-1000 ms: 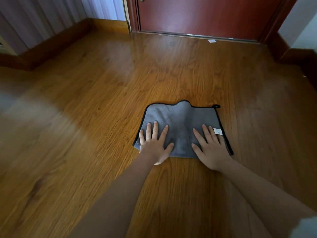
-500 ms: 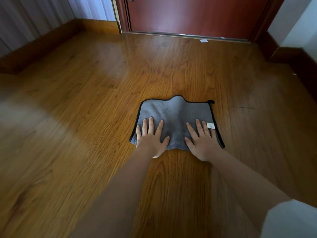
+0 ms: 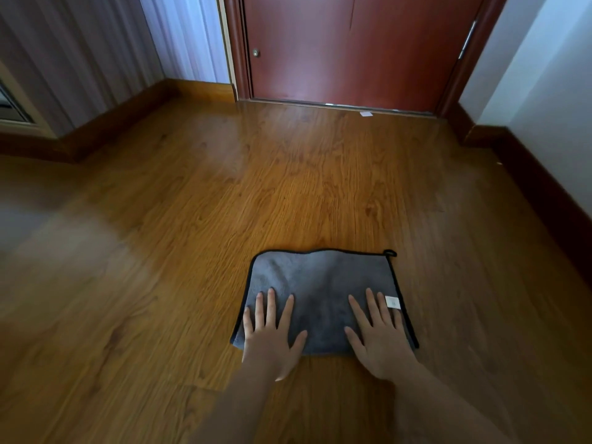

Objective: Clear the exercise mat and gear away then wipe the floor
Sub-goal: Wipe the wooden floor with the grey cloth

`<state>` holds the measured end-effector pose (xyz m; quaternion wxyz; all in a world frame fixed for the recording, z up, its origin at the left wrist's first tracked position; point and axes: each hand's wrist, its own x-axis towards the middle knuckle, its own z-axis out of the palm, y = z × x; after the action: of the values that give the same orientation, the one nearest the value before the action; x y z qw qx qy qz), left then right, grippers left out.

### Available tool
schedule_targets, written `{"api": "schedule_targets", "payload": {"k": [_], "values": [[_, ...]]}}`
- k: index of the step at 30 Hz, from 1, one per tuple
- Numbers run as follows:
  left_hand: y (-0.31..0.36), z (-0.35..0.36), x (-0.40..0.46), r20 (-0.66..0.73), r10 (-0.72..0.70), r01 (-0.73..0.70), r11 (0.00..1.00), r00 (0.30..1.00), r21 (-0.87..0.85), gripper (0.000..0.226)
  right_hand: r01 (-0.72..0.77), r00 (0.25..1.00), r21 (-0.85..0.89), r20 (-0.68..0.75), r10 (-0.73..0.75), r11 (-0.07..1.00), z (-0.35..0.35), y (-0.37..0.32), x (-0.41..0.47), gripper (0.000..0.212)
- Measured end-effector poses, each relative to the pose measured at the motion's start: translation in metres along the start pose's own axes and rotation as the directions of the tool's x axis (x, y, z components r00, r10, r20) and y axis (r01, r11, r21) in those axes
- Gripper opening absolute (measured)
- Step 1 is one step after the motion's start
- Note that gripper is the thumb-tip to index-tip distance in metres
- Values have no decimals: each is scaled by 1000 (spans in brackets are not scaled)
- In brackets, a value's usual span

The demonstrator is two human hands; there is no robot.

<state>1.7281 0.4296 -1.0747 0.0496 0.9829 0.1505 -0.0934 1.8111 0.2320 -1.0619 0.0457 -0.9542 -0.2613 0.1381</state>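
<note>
A grey cloth (image 3: 320, 283) with a black hem and a small white label lies spread flat on the wooden floor (image 3: 192, 251). My left hand (image 3: 272, 338) presses on its near left part, fingers straight and spread. My right hand (image 3: 378, 338) presses on its near right part in the same way. Both palms overlap the cloth's near edge. No exercise mat or gear is in view.
A dark red door (image 3: 349, 49) stands shut straight ahead, with a small white scrap (image 3: 365, 114) on the floor at its threshold. Dark wooden skirting (image 3: 544, 193) runs along the right wall and striped walls close the left corner.
The cloth now lies flatter, its far-edge bump smoothed out. Both hands stay pressed on it; the view has tilted up, showing more of the door, and the cloth sits lower in frame.
</note>
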Motion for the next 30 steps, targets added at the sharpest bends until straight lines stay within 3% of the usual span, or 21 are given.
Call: {"api": "schedule_targets", "payload": {"k": [7,10,17,22,25,30], "values": [[-17,24,-67,-112,48,-58,995,993,-86,70,-65,994,28,-84,67,997,38,-15,-72,65],[-16,27,-78,-125,69,-78,994,990,-70,70,-9,982,-11,-189,7,1000,44,-15,-82,65],[-20,32,-72,-136,88,-95,994,987,-51,72,51,974,-54,-217,-61,997,50,-10,-75,66],[-22,23,-45,-53,115,-116,993,992,-23,70,82,987,-154,-125,-101,985,35,-3,-45,62],[-17,18,-12,0,70,-70,997,998,-30,69,52,994,-120,-91,-63,991,25,-2,-10,60],[-3,-9,60,5,18,-18,1000,1000,2,96,79,987,-122,-127,-94,989,-1,6,63,76]]}}
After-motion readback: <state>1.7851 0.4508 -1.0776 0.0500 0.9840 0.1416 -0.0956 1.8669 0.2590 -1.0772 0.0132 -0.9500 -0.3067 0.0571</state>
